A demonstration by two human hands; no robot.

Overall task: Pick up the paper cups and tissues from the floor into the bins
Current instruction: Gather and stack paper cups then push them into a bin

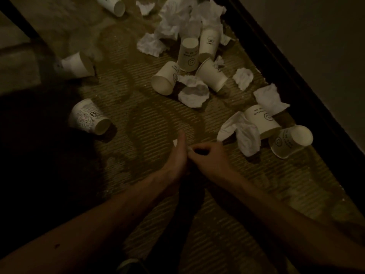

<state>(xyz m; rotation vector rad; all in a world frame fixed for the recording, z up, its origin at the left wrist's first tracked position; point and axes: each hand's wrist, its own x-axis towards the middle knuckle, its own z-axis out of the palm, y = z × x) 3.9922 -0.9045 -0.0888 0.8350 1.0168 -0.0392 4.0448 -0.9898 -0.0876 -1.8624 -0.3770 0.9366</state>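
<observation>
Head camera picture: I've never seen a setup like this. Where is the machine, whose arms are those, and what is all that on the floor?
There is no machine here. A person wears one camera on the head, looking down, so the two bare arms are their own. The left hand and right hand meet low over the carpet. A small white scrap shows beside the left thumb, but it is too dark to tell whether either hand grips it. White paper cups lie scattered around, such as a printed cup on its side. So do tissues, like the crumpled tissue among the middle cups. No bin is in view.
</observation>
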